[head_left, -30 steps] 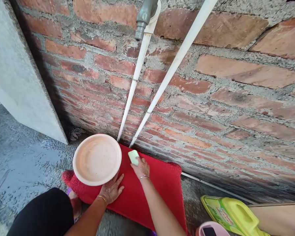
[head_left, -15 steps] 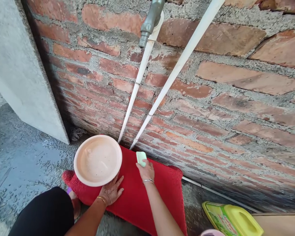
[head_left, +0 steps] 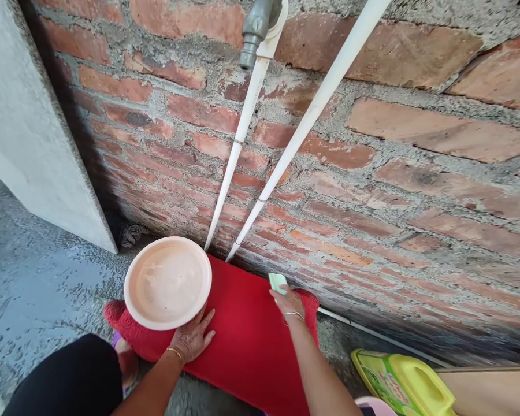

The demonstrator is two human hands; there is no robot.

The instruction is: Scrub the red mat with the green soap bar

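Note:
A red cloth (head_left: 238,329), plush along its edges and smooth on top, is spread near the foot of the wall. My left hand (head_left: 193,337) lies flat on it with the fingers spread, close to the rim of a pale pink basin (head_left: 134,303). The basin rests on the cloth's left part and seems to hold some water. At the cloth's far right side, my right hand (head_left: 289,303) is closed around a light green bar of soap (head_left: 278,282). The soap's far end shows beyond my fingers; its underside is hidden.
A grey tap (head_left: 253,37) and two white pipes (head_left: 286,150) run down the brick wall (head_left: 416,190). To the left stands a concrete slab (head_left: 39,127) on wet floor (head_left: 39,271). A yellow-green jug (head_left: 407,381) lies at lower right beside a pink container (head_left: 377,406).
My right hand has moved right across the red cloth with the soap. My left hand stays flat by the basin. The view has shifted slightly.

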